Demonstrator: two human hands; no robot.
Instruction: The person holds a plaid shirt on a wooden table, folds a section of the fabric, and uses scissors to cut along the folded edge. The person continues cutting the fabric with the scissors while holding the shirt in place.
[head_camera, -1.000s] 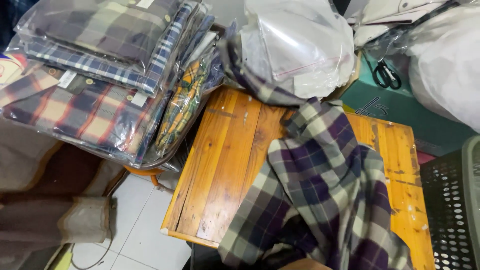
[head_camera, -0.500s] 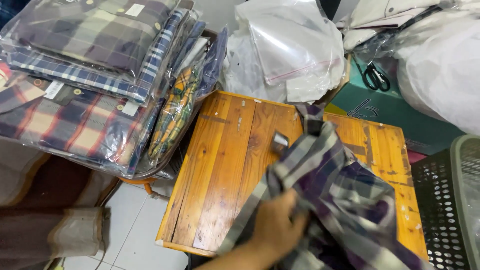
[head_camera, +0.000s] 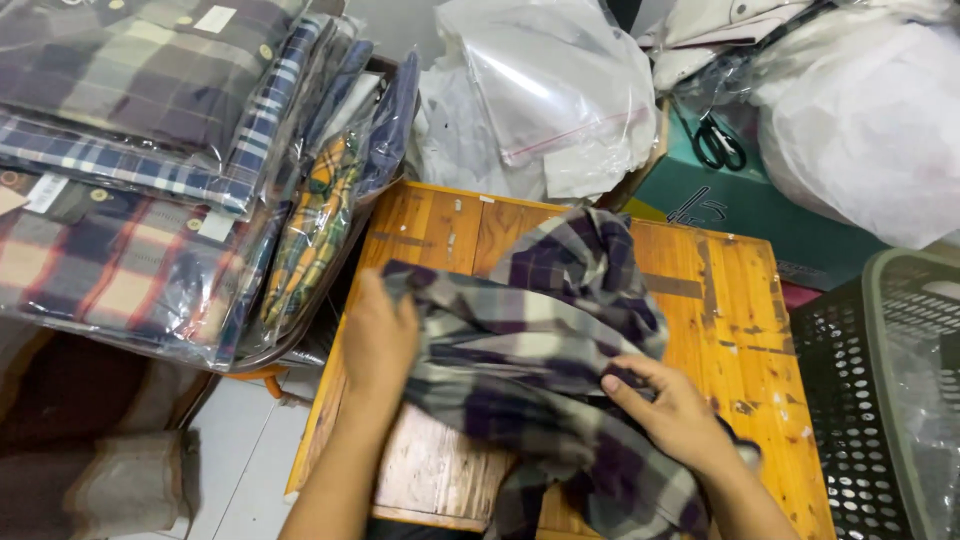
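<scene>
A purple, cream and grey plaid shirt lies bunched on a small orange wooden table. My left hand grips the shirt's left edge near the table's left side. My right hand pinches a fold of the same cloth toward the table's front right. Both forearms reach in from the bottom of the view.
Stacks of bagged plaid shirts rise at the left, partly overhanging the table. Clear plastic bags lie behind the table. Black scissors rest on a green box. A dark mesh basket stands at the right.
The shirt has been pulled from a draped spread on the right into a bunched heap at mid-table. Both hands have come into view and taken hold of it.
</scene>
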